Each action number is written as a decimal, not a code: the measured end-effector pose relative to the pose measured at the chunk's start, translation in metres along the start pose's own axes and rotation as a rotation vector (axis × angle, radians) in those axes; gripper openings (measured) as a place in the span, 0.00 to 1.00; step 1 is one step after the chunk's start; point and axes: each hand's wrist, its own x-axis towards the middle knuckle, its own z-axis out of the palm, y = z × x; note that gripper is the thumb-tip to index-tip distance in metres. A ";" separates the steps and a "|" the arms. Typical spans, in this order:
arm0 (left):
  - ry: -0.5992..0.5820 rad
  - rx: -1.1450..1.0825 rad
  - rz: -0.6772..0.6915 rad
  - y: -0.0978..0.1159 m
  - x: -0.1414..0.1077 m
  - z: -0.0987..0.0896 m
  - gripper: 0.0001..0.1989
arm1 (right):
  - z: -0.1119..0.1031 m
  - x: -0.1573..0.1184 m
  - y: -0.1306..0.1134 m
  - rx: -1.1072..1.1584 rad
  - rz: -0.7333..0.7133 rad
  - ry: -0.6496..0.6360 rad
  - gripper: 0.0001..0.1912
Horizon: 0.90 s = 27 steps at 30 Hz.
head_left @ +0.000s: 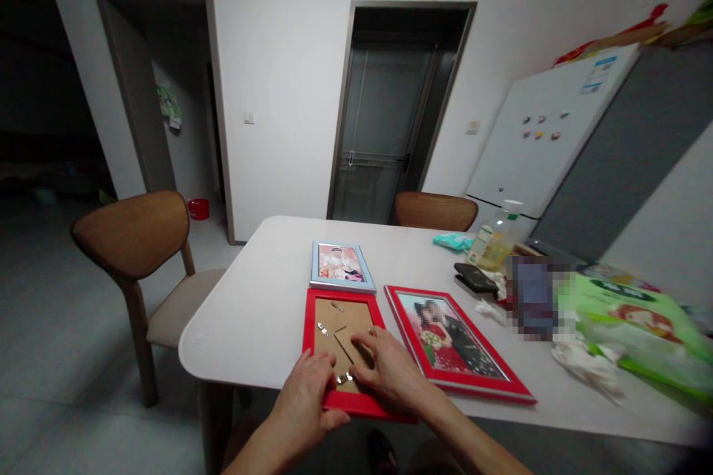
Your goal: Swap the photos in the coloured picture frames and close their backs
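A red picture frame [368, 407] lies face down at the table's near edge, its brown backing board [328, 349] showing. My left hand [306, 390] grips the frame's near left corner, thumb along the front edge and fingers over the side. Above the right part of the board, my right hand [390, 371] has curled fingers held apart, with thumb and fingertips at the board. Small metal fasteners [323, 329] sit on the board, one of them between my hands. Dark thin lines mark its middle. Whether my right fingertips touch a fastener is hidden.
Beyond it lies a light-blue framed photo [341, 265]; to the right is another red framed photo [457, 341]. A black wallet-like item [475, 278], a bottle [495, 237], crumpled tissues [587, 367] and a green package [640, 312] crowd the right side. Wooden chairs [134, 237] flank the table.
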 end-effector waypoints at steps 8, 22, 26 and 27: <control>0.121 -0.178 -0.039 0.000 -0.003 -0.001 0.25 | 0.001 0.009 -0.003 0.097 0.042 0.074 0.21; 0.307 -1.071 -0.297 -0.006 0.019 -0.034 0.24 | -0.022 0.008 -0.031 0.220 -0.069 0.182 0.19; 0.371 -1.043 -0.392 -0.032 0.006 -0.066 0.25 | -0.018 0.012 0.001 0.123 0.035 0.244 0.20; 0.382 -1.026 -0.417 -0.040 0.002 -0.073 0.25 | -0.016 0.013 0.011 0.075 0.084 0.238 0.21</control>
